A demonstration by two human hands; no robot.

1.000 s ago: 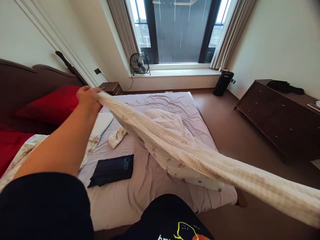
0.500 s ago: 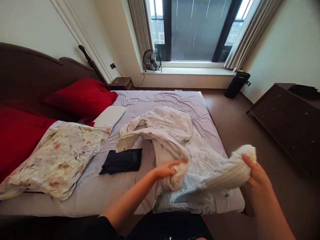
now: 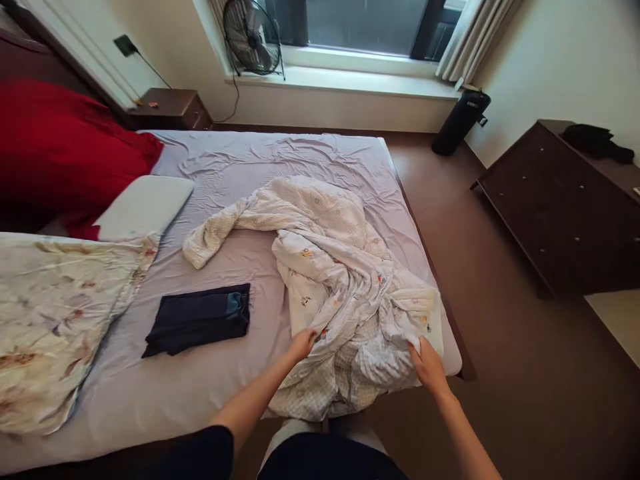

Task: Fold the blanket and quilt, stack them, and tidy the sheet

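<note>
A crumpled white patterned quilt lies heaped on the lilac bed sheet, its near end hanging over the bed's front edge. My left hand rests on the quilt's near left part, fingers curled into the fabric. On the right, my right hand pinches a fold of the quilt at the bed's front right corner. A folded dark blue garment sits on the sheet to the left of my left hand.
A floral pillow, a white pillow and a red pillow lie at the bed's left. A dark nightstand, fan and black bin stand by the window. A dark dresser lines the right wall.
The quilt, stretched out in the air between my hands a second ago, now lies heaped on the bed. Both hands have come down to its near edge. The view tilted downward.
</note>
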